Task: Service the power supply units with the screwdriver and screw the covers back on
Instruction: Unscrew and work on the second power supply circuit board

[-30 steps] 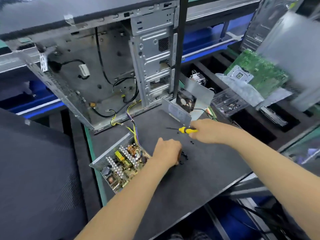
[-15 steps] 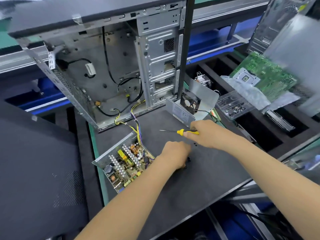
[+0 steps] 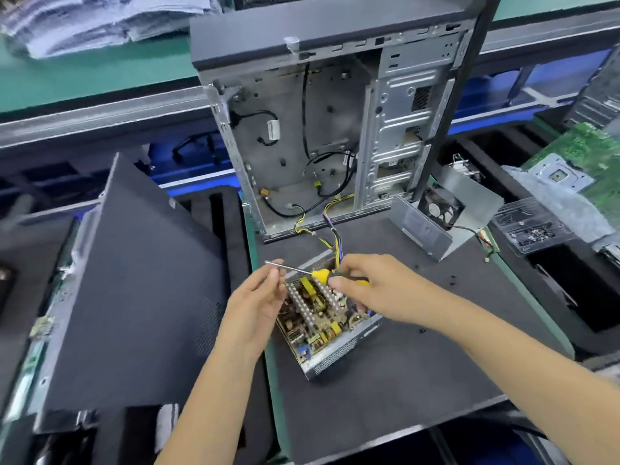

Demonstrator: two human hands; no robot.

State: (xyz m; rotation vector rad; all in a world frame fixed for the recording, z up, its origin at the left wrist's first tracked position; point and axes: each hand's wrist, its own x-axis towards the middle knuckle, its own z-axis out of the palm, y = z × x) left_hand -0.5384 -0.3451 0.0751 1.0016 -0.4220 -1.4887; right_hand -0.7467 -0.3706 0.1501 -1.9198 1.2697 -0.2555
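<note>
Right hand [image 3: 379, 290] grips screwdriver [image 3: 322, 274] handle; left hand [image 3: 256, 302], at 9 o'clock, pinches its shaft above the open power supply unit [image 3: 327, 325].

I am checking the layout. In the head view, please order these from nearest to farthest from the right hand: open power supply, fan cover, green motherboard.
From the right hand:
1. Open power supply, directly under it.
2. Fan cover, behind, to the right.
3. Green motherboard, far right.

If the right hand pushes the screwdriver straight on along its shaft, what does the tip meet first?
The right hand aims the screwdriver leftward. Its tip already sits at the left hand's fingertips, so it would likely meet those first; whether they actually touch is unclear from this one view.
</note>
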